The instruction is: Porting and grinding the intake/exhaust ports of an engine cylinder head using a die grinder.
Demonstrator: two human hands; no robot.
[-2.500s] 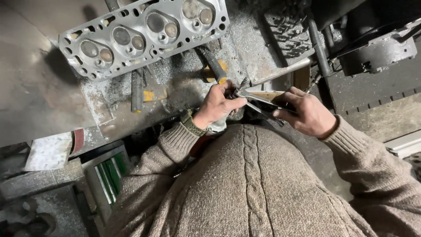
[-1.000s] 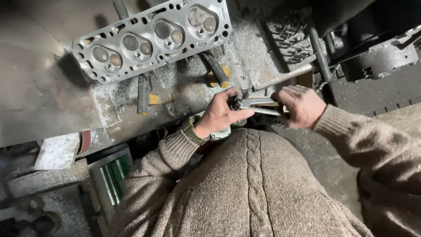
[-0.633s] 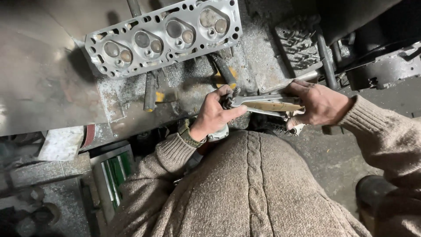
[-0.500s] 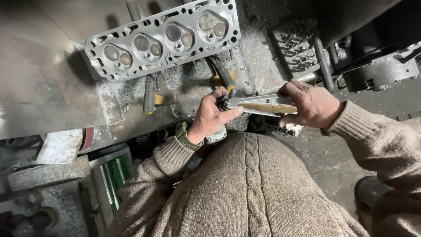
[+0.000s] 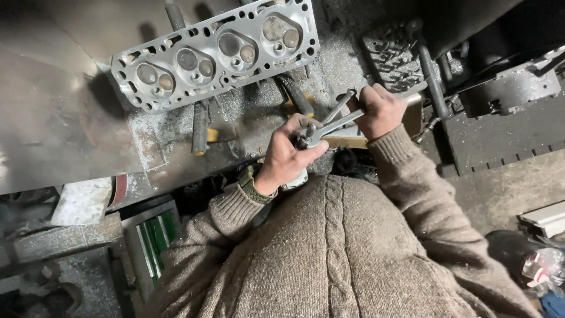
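The person wears a thick brown-beige knitted sweater with one cable braid running down its middle and ribbed cuffs at both wrists. Just behind the left hand, an olive-green watch strap circles the wrist. The right hand is bare.

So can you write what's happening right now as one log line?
left hand: holds wrench head | right hand: grips wrench handle | cylinder head: on bench, untouched

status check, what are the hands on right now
Left hand and right hand both grip silver metal wrenches. Grey metal cylinder head lies untouched beyond.
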